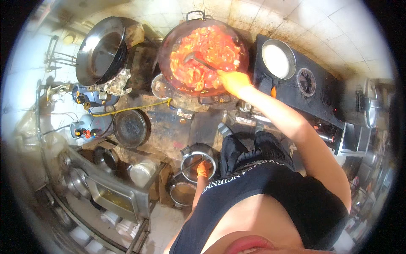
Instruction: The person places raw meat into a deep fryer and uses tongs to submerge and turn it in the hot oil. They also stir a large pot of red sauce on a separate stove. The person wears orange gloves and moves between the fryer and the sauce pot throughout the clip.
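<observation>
My right hand point(235, 83), in an orange glove, grips the handle of a metal ladle point(199, 60). The ladle's bowl rests among red-sauced, chopped food point(219, 43) in a large wok point(168, 47). My left hand point(203, 169), also in an orange glove, is over a metal pot point(184, 160) beside my legs. A dark thin rod point(187, 167) crosses the pot's mouth and meets my left fingers; whether they are closed around it is too small to tell. Another round pot point(173, 197) with brownish contents stands close by.
A large empty wok point(104, 57) tilts at the left. Gas cylinders point(95, 122) stand below it, with a yellow hose point(133, 110) crossing the floor. On the right, a black stove point(320, 101) carries a pot of white contents point(276, 62). A steel basin point(136, 203) sits lower left.
</observation>
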Demonstrator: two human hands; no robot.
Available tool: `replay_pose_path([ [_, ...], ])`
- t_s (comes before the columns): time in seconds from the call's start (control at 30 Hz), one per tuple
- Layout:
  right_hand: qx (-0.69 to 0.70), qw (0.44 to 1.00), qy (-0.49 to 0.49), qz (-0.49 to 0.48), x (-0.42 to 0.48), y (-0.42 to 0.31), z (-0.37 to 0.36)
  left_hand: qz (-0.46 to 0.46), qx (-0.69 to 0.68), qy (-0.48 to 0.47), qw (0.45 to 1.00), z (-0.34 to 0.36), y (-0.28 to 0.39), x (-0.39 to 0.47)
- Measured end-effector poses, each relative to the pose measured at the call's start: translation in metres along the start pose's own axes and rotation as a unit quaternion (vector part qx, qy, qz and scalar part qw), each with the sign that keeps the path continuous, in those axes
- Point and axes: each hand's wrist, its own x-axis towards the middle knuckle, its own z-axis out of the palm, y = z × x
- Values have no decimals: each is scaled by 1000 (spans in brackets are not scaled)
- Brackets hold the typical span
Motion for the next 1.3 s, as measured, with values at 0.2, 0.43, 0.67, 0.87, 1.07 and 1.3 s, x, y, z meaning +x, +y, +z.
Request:
replay_pose_path([
  [0.2, -181, 983, -13, 9, -80, 24, -37, 21, 71, -33, 997, 2, -16, 27],
  [0.43, 30, 999, -13, 34, 38, 49, 3, -6, -18, -17, 1000, 9, -50, 65],
  [0.67, 308, 938, 148, 48, 69, 70, -22, -166, -446, 63, 877, -20, -42, 70],
  [0.87, 240, 968, 32, 71, 44, 57, 23, 65, 346, -20, 936, -9, -43, 50],
  [1.07, -19, 999, 25, 13, -80, 41, -46, 37, 221, -67, 972, -11, -31, 39],
  [1.3, -59, 991, -1, 117, -8, 44, 29, 59, 202, -47, 976, -22, -26, 68],
])
